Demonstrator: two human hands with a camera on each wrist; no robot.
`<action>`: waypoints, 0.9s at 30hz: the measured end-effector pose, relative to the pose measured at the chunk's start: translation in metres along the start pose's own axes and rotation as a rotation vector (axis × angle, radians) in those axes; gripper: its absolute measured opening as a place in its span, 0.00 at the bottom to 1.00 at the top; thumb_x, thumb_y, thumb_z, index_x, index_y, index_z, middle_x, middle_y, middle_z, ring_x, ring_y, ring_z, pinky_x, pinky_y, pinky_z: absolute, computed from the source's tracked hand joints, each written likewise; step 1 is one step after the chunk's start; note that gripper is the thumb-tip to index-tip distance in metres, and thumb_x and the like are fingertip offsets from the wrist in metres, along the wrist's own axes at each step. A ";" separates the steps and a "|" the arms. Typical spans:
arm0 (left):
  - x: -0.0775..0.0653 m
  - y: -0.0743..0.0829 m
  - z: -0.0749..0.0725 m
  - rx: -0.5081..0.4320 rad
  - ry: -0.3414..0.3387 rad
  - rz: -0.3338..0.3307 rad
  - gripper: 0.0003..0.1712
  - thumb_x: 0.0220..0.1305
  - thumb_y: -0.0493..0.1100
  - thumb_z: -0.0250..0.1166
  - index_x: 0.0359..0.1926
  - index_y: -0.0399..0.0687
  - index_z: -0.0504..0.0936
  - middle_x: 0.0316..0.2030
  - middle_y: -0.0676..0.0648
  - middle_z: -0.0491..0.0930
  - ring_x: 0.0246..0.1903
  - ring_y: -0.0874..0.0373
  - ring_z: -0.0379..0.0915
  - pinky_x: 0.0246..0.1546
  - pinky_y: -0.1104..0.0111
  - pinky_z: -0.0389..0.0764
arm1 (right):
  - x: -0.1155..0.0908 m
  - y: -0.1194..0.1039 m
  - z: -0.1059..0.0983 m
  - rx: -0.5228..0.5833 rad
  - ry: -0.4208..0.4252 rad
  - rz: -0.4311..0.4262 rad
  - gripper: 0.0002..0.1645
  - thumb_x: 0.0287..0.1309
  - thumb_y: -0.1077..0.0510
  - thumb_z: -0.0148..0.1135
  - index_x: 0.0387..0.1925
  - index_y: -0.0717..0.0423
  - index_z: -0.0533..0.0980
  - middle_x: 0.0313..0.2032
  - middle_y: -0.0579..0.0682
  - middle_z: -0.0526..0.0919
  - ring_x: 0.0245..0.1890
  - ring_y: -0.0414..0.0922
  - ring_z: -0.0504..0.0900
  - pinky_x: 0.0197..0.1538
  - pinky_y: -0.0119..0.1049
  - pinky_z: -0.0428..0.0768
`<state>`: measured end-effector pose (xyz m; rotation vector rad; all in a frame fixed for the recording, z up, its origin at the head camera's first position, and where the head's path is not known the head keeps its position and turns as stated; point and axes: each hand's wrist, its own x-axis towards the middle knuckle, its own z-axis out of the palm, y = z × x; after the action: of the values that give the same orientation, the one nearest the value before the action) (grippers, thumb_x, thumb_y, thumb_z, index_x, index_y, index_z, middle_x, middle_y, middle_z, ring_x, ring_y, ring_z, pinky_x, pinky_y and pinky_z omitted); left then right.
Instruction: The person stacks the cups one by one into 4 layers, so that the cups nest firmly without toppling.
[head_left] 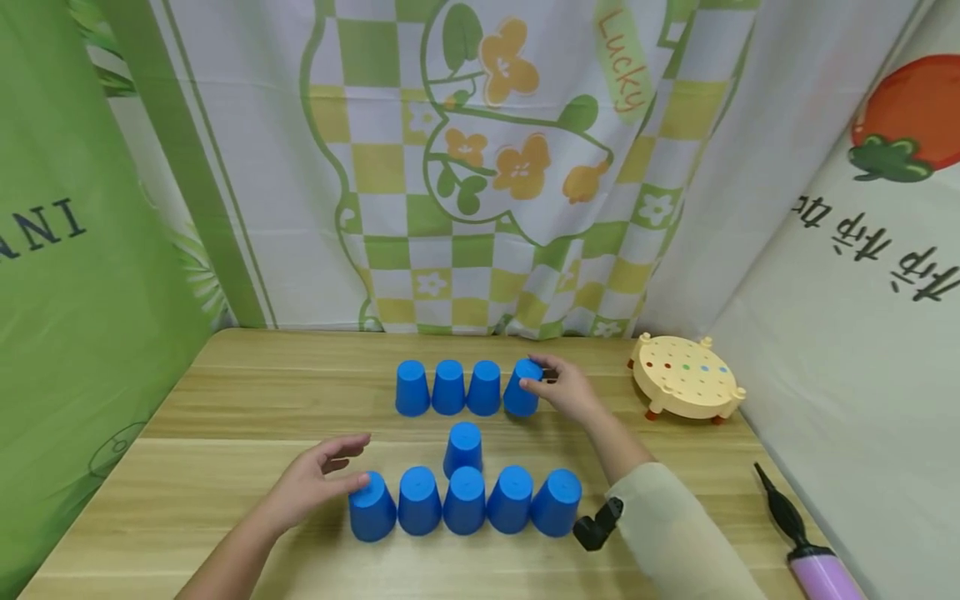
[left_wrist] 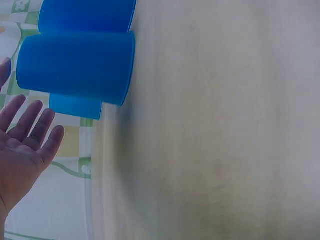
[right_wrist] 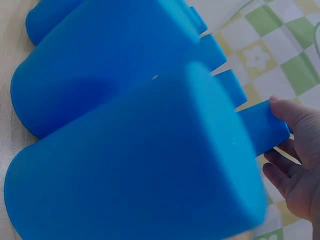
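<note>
Curtain: spans the back, white with green and yellow checks, orange flowers, the word "Lucky". Green hanging on the left; pale hanging on the right, printed with a red fruit and dark characters.

Tabletop: light wood grain, carries ten blue cups, all mouth-down.

Near row: five cups side by side, close together. Far row: four cups nearer the curtain, three of them close-set, the fourth on the right a little apart at the top.

Round stand: cream, short-legged with reddish feet, coloured dots across the top; at the far right corner. Pump: lilac body, black nozzle, right edge, partly out of frame.

Pale sleeve on the right arm. Right hand: pinches the upper end of the far row's right-end cup, thumb on one side, fingers on the other. Left hand: fingers spread and relaxed, gripping nothing; thumb at the top of the near row's left-end cup, contact uncertain.

Single cup: between the rows, just behind the near row's middle cup. Black fitting: smallest, beside the sleeve's cuff.
</note>
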<state>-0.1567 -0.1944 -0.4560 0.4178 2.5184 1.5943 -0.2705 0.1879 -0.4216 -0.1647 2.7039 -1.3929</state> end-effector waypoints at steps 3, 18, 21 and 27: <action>-0.008 -0.001 0.003 -0.024 -0.020 -0.014 0.35 0.61 0.45 0.70 0.65 0.33 0.70 0.61 0.31 0.74 0.62 0.34 0.69 0.62 0.47 0.71 | 0.005 0.005 0.004 0.002 0.016 0.013 0.34 0.63 0.53 0.65 0.68 0.56 0.67 0.64 0.60 0.73 0.62 0.59 0.74 0.58 0.51 0.79; -0.020 -0.007 0.003 -0.050 -0.097 0.006 0.36 0.60 0.44 0.70 0.65 0.31 0.69 0.62 0.29 0.72 0.60 0.34 0.71 0.59 0.50 0.77 | 0.014 0.015 0.017 -0.033 0.016 0.043 0.34 0.64 0.55 0.63 0.69 0.59 0.66 0.66 0.62 0.71 0.64 0.61 0.72 0.61 0.53 0.78; -0.020 -0.007 0.005 -0.062 -0.099 0.006 0.36 0.60 0.43 0.71 0.64 0.30 0.69 0.63 0.28 0.71 0.59 0.33 0.72 0.58 0.48 0.77 | 0.014 0.017 0.018 -0.037 0.018 0.043 0.34 0.65 0.55 0.62 0.69 0.59 0.65 0.67 0.62 0.70 0.64 0.61 0.72 0.62 0.54 0.77; -0.021 -0.005 0.008 -0.076 -0.091 -0.030 0.36 0.59 0.43 0.71 0.64 0.30 0.70 0.62 0.29 0.73 0.57 0.34 0.74 0.54 0.49 0.80 | 0.014 0.019 0.019 -0.036 0.009 0.047 0.36 0.65 0.53 0.62 0.71 0.58 0.63 0.68 0.62 0.68 0.67 0.62 0.69 0.65 0.55 0.73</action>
<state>-0.1359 -0.1956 -0.4646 0.4309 2.3779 1.6161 -0.2827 0.1813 -0.4485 -0.0970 2.7231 -1.3357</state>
